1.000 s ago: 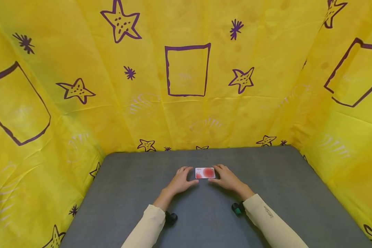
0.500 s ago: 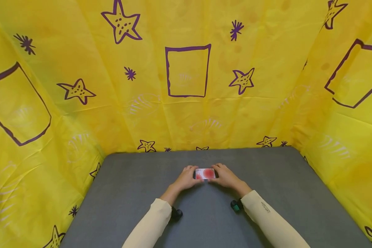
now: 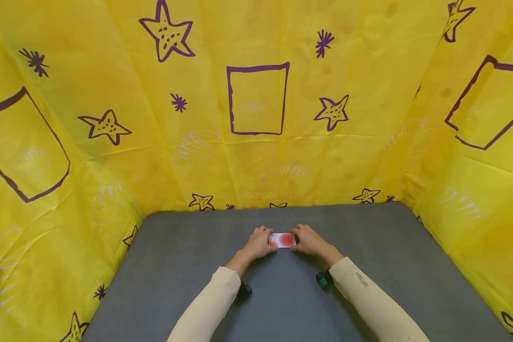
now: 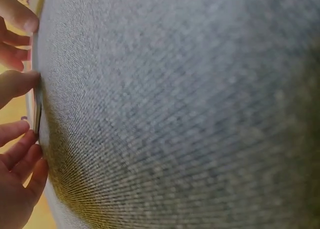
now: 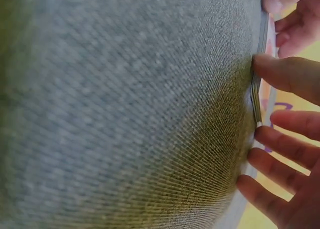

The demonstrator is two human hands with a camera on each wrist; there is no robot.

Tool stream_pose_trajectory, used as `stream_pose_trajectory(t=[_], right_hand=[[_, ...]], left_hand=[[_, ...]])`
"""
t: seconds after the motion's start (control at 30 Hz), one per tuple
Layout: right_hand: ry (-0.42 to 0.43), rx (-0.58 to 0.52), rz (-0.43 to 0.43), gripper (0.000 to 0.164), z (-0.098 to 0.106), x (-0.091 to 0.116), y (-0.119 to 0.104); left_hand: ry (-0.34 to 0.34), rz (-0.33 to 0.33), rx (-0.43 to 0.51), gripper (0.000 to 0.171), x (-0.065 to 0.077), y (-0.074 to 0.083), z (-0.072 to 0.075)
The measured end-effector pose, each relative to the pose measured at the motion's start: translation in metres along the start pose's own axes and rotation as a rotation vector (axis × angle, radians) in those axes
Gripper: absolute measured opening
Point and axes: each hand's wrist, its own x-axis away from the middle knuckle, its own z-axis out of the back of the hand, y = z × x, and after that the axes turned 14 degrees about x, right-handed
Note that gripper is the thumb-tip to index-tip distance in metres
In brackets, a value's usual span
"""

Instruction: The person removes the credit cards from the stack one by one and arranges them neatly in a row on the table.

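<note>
A small, thin white rectangular card-like piece with red circles (image 3: 282, 240) lies flat on the grey table. My left hand (image 3: 256, 243) pinches its left end, thumb at the near edge and fingers toward the far side. At the opposite end my right hand (image 3: 310, 241) holds it the same way. In the right wrist view the edge of the piece (image 5: 256, 104) looks layered, beside the spread fingers of my right hand (image 5: 295, 164). The left wrist view shows it edge-on by my left hand (image 4: 20, 184); the fingers hide both ends.
The grey table (image 3: 188, 266) is edged on three sides by a yellow cloth backdrop (image 3: 256, 166) printed with starfish and outlined shapes. A dark wrist camera (image 3: 244, 290) sits below the left wrist, another dark one (image 3: 323, 279) below the right.
My left hand has moved right and forward to the piece, and its fingers have closed on the left end. My right hand has closed in on the right end. The piece has barely shifted.
</note>
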Motion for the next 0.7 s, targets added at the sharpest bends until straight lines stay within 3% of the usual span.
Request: stream_pose_trajectory(t=[0.27, 0.7], right_hand=[[0.001, 0.011, 0.064, 0.048, 0.003, -0.008, 0.002], [-0.034, -0.044, 0.021, 0.043, 0.002, -0.015, 0.006]], left_hand=[[-0.011, 0.026, -0.025, 0.057, -0.006, -0.001, 0.000], [-0.030, 0.008, -0.032, 0.054, -0.007, 0.000, 0.004]])
